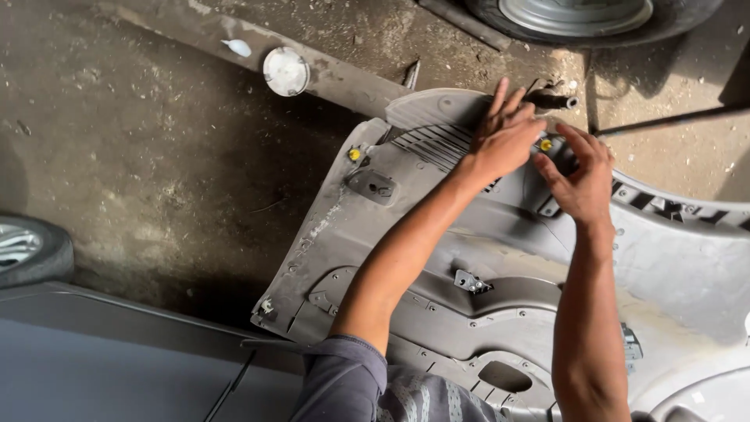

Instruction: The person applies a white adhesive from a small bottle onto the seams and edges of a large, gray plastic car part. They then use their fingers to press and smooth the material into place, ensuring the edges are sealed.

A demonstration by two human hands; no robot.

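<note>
The dusty concrete floor [156,172] carries a grey plastic car panel [437,258] at centre-right. At eleven o'clock lie a round white cap [286,71] and a white scrap [237,48]; a tyre [594,19] stands at one o'clock.

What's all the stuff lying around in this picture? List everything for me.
Plastic car panel: one, grey, lying inner side up on the ground, centre to right.
Yellow clips: two visible, on the panel's upper edge, one by the fingers.
Metal bracket: one, silver, mid-panel.
Round cap: one, white, on the ground, upper left.
Wheels: two, black tyres with silver rims, top edge and left edge.
Car body: grey, lower left.
Concrete ground: dusty brown.
Left hand: pressed flat on the panel's top.
Right hand: fingers at a yellow clip.
</note>
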